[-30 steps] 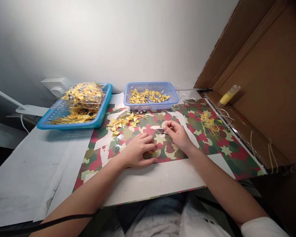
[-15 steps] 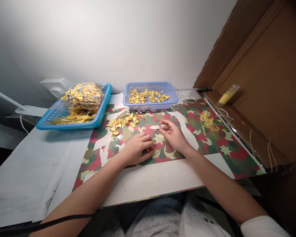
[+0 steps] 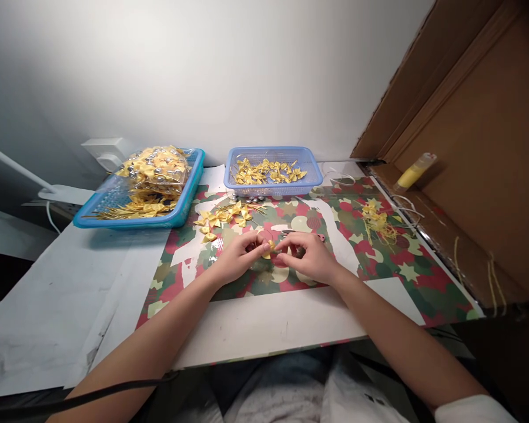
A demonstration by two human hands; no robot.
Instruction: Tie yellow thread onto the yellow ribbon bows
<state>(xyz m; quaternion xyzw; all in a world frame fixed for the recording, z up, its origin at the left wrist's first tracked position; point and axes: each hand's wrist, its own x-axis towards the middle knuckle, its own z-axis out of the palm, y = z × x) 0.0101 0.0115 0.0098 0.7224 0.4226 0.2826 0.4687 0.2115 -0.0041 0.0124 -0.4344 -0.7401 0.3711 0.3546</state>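
A small yellow ribbon bow point(image 3: 268, 249) is held above the patterned sheet, with a thin wire or cord looping from it. My left hand point(image 3: 240, 258) pinches the bow from the left between thumb and fingers. From the other side, my right hand point(image 3: 312, 257) has its thumb and index fingertip at the bow's right edge; the exact contact is too small to see clearly. Behind the right hand lies a pair of small scissors point(image 3: 321, 237), partly hidden by it. Several loose yellow bows point(image 3: 220, 217) with wire stems lie beyond my left hand.
A blue basket point(image 3: 194, 191) with bagged bows and stems stands left. A lilac-blue basket point(image 3: 273, 189) of bows sits at the back, silvery beads point(image 3: 255, 200) before it. Yellow thread scraps point(image 3: 377, 222) lie right, near a yellow tube point(image 3: 417, 171) and cardboard wall point(image 3: 471, 147).
My right hand has left the scissors on the sheet and come to the bow. My left hand has turned and lifted the bow into view. The camera view has shifted slightly.
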